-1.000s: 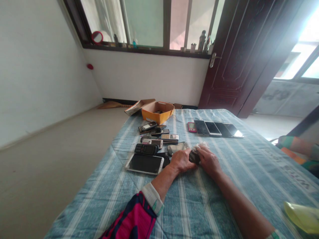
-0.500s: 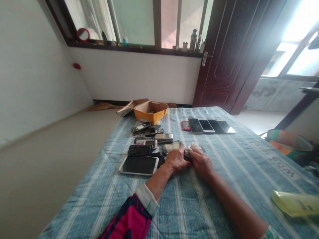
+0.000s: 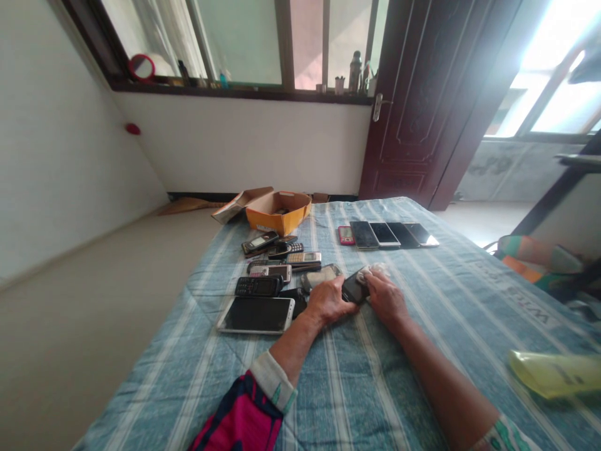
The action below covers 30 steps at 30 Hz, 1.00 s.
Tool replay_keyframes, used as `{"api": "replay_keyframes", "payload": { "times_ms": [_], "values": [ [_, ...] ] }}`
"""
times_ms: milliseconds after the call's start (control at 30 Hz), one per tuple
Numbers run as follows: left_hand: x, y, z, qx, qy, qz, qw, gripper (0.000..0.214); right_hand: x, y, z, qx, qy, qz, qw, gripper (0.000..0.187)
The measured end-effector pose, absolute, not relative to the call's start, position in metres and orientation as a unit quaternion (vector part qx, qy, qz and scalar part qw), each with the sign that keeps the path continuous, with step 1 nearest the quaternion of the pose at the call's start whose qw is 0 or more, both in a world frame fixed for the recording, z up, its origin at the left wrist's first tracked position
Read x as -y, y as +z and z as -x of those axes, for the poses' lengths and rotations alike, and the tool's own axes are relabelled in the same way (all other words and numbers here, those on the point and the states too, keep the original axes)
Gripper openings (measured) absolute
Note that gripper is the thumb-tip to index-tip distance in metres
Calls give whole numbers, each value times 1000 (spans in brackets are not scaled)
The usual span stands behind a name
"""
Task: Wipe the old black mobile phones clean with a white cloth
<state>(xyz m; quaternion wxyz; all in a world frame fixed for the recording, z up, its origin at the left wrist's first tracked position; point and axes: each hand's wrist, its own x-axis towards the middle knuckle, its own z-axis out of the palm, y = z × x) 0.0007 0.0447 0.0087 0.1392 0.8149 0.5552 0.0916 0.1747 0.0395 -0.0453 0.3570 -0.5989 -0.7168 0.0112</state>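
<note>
I judge this to be a wiping step: I have the left grip (image 3: 327, 302) clamped on a dark phone (image 3: 354, 288), well in from the far edge of the tabletop (image 3: 441, 307), the right grip (image 3: 387, 299) closed on a white wad (image 3: 378, 269) against it, and the next stroke calls for steady holding.

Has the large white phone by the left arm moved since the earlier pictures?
No. Against the striped tablecloth, the large white phone keeps its place, just nearer than the black keypad phone; only the camera view shifted.

Hazy glare from the right-hand window (image 3: 566, 103), soft edges stretched
</note>
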Motion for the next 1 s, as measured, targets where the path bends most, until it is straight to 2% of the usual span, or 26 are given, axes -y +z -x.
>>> {"api": "replay_keyframes", "payload": {
  "times_ms": [267,567,1000],
  "values": [
    [-46,8,2,-542,101,-824,132,41,-19,-40,-155,791,66,488,363,36],
    [-46,7,1,-543,120,-818,147,44,-38,-49,-182,715,40,601,355,36],
    [-46,11,0,-544,136,-808,181,39,-40,-49,-181,707,36,609,358,36]
  ]
}}
